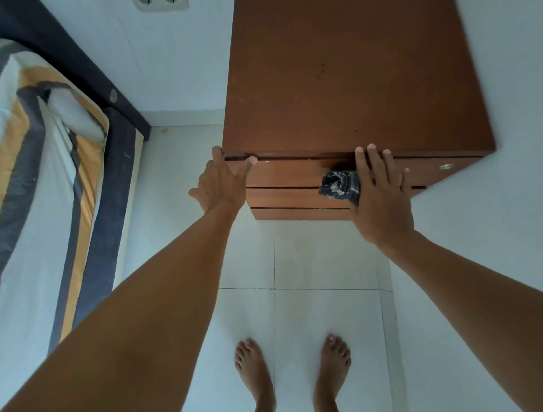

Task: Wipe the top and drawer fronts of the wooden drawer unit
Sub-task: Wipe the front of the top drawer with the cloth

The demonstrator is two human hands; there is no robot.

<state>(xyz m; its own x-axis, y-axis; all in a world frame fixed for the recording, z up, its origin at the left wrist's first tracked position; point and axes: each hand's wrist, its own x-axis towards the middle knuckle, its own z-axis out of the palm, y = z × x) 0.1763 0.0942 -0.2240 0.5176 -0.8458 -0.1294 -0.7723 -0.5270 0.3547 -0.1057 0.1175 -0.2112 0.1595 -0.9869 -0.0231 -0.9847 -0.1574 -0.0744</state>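
The wooden drawer unit (346, 82) stands against the white wall, its brown top bare and its drawer fronts (288, 176) facing me. My right hand (382, 200) presses a dark crumpled cloth (340, 185) flat against the upper drawer fronts, fingertips reaching the top's front edge. My left hand (220, 182) grips the unit's front left corner, thumb on the top drawer front, fingers around the side. A round metal lock (446, 167) sits at the right end of the top drawer.
A bed with a striped grey, orange and white sheet (44, 182) and a dark frame (117, 164) lies to the left. My bare feet (293, 373) stand on white floor tiles in front of the unit. A wall socket (160, 3) is at top left.
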